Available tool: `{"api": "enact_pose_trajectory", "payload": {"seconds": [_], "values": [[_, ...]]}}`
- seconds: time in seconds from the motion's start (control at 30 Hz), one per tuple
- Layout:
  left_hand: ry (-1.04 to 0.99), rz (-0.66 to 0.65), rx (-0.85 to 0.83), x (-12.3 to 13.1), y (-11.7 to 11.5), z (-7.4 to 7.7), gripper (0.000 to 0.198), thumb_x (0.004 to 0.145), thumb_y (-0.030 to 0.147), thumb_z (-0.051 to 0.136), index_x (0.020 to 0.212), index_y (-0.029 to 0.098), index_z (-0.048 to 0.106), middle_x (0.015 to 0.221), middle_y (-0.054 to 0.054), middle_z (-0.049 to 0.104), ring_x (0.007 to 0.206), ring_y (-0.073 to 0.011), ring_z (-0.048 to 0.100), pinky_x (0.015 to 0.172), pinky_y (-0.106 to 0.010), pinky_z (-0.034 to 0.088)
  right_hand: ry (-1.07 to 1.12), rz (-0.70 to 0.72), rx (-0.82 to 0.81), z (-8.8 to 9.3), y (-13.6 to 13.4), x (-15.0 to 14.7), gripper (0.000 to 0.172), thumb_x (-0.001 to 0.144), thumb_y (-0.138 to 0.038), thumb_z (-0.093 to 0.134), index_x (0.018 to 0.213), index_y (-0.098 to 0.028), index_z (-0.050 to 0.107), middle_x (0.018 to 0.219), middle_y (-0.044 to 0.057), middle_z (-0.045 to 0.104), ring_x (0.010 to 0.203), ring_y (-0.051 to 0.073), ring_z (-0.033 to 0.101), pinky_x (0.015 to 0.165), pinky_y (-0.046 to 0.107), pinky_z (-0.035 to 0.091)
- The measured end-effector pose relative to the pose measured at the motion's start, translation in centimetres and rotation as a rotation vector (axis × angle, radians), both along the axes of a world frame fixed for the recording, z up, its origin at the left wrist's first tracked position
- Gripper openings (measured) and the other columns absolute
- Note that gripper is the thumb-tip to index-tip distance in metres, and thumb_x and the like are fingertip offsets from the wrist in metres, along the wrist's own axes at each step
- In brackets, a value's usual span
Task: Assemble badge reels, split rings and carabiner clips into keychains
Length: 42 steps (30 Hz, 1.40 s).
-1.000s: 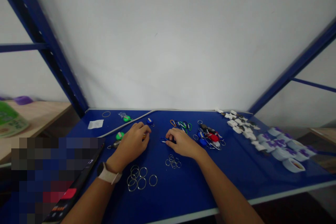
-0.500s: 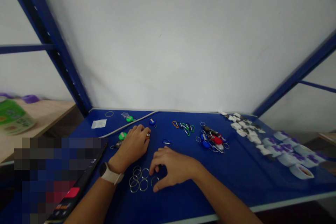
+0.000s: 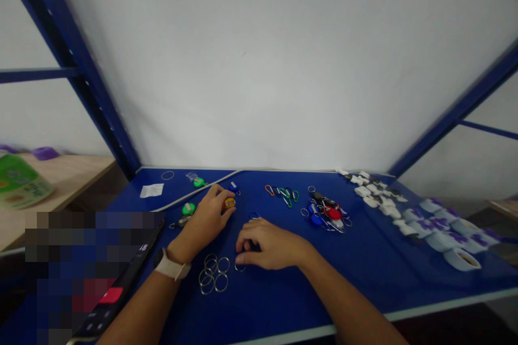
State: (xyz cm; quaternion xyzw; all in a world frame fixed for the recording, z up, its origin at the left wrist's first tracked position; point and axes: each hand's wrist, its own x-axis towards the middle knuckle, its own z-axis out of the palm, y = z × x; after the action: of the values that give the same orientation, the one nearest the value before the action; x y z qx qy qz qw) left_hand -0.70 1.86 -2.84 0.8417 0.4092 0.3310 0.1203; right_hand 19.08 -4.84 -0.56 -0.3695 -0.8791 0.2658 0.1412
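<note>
My left hand [image 3: 208, 214], with a watch on its wrist, has its fingers round an orange badge reel [image 3: 229, 203] near the table's middle. A blue reel [image 3: 233, 187] lies just beyond it, and a green reel [image 3: 188, 208] to its left. My right hand [image 3: 263, 242] is closed, thumb against fingers, on a metal ring [image 3: 240, 267] whose lower edge shows below the fingertips. Several metal rings [image 3: 221, 282] lie loose between my forearms. A blue carabiner [image 3: 254, 215], partly hidden, is just behind my right hand.
Coloured carabiners [image 3: 283, 193] lie at the back middle. Right of them is a pile of reels [image 3: 334, 213]. White pieces [image 3: 370, 191] and white-purple tape rolls [image 3: 441, 226] cover the right side. A cable [image 3: 190, 194] crosses the back left, near a white packet [image 3: 151, 190].
My right hand has closed on the single ring and moved it up and away from the other rings. My left hand has shifted slightly, and the orange reel now shows in it.
</note>
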Motion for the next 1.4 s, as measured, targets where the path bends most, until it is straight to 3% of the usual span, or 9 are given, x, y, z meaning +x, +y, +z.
{"api": "enact_pose_trajectory", "payload": {"seconds": [0.1,0.17,0.23,0.37,0.57,0.73,1.0,1.23,1.4], "values": [[-0.011,-0.006,-0.015,0.1,-0.1,0.3,0.018,0.086,0.014,0.064,0.103,0.018,0.06,0.103,-0.008,0.059,0.095,-0.0242,0.061,0.091,-0.042,0.051,0.066,-0.139,-0.019,0.6,0.4,1.9,0.017,0.093,-0.018,0.053,0.088,-0.02,0.069,0.078,0.001,0.067,0.071,0.014,0.059,0.07,0.027,0.043],[-0.01,-0.014,-0.048,0.2,-0.2,0.3,0.016,0.087,0.016,0.063,0.102,0.019,0.058,0.1,-0.007,0.061,0.093,-0.0244,0.063,0.088,-0.041,0.051,0.063,-0.188,-0.143,1.0,0.7,3.4,0.013,0.091,-0.02,0.057,0.088,-0.019,0.069,0.066,-0.002,0.061,0.057,0.012,0.053,0.056,0.023,0.039],[-0.016,-0.029,-0.096,0.3,-0.2,0.3,0.016,0.089,0.018,0.061,0.103,0.019,0.055,0.096,-0.006,0.065,0.088,-0.0237,0.065,0.082,-0.038,0.052,0.024,-0.189,-0.246,1.3,1.0,4.7,0.011,0.083,-0.025,0.07,0.09,-0.017,0.071,0.066,-0.002,0.06,0.055,0.01,0.051,0.053,0.021,0.037],[-0.003,-0.054,-0.15,0.4,-0.6,0.5,0.016,0.092,0.024,0.058,0.107,0.021,0.051,0.091,-0.005,0.068,0.085,-0.0246,0.068,0.077,-0.036,0.052,-0.081,-0.176,-0.198,1.1,1.3,5.6,0.025,0.071,-0.03,0.082,0.09,-0.016,0.073,0.079,0.0,0.063,0.065,0.011,0.053,0.057,0.021,0.038],[0.004,-0.137,-0.134,0.7,-1.1,0.9,0.024,0.095,0.028,0.054,0.118,0.021,0.059,0.112,-0.008,0.07,0.102,-0.0247,0.067,0.092,-0.039,0.051,-0.112,-0.176,-0.251,0.7,1.3,4.7,0.012,0.075,-0.022,0.077,0.085,-0.017,0.072,0.073,-0.001,0.064,0.06,0.01,0.052,0.055,0.02,0.037],[-0.02,-0.167,-0.15,1.1,-1.2,0.9,0.032,0.095,0.028,0.054,0.125,0.023,0.064,0.12,-0.007,0.071,0.106,-0.0227,0.067,0.098,-0.038,0.05,-0.08,-0.202,-0.274,1.2,1.0,4.5,0.003,0.076,-0.019,0.074,0.076,-0.017,0.071,0.066,-0.002,0.064,0.057,0.01,0.052,0.053,0.021,0.035],[-0.029,-0.168,-0.228,1.2,-1.4,0.4,0.048,0.091,0.022,0.054,0.139,0.018,0.055,0.132,-0.011,0.065,0.121,-0.0248,0.061,0.106,-0.041,0.046,0.171,-0.4,-0.137,1.2,1.1,3.9,0.007,0.083,-0.021,0.065,0.078,-0.016,0.064,0.056,-0.006,0.05,0.05,0.009,0.042,0.048,0.02,0.031],[-0.011,-0.261,-0.324,1.8,-2.2,1.5,0.044,0.091,0.026,0.057,0.135,0.019,0.059,0.13,-0.011,0.066,0.117,-0.0257,0.064,0.1,-0.037,0.048,0.316,-0.405,-0.016,0.2,0.9,1.6,0.009,0.09,-0.024,0.057,0.085,-0.018,0.058,0.063,-0.005,0.05,0.055,0.009,0.044,0.052,0.021,0.034],[-0.076,-0.362,-0.378,1.9,-2.7,2.5,0.037,0.093,0.023,0.054,0.129,0.022,0.063,0.112,-0.007,0.074,0.098,-0.0211,0.069,0.085,-0.029,0.052,0.301,-0.378,0.043,-0.4,1.0,1.1,0.007,0.091,-0.021,0.056,0.084,-0.018,0.057,0.066,-0.004,0.054,0.057,0.01,0.047,0.056,0.022,0.035]]}}
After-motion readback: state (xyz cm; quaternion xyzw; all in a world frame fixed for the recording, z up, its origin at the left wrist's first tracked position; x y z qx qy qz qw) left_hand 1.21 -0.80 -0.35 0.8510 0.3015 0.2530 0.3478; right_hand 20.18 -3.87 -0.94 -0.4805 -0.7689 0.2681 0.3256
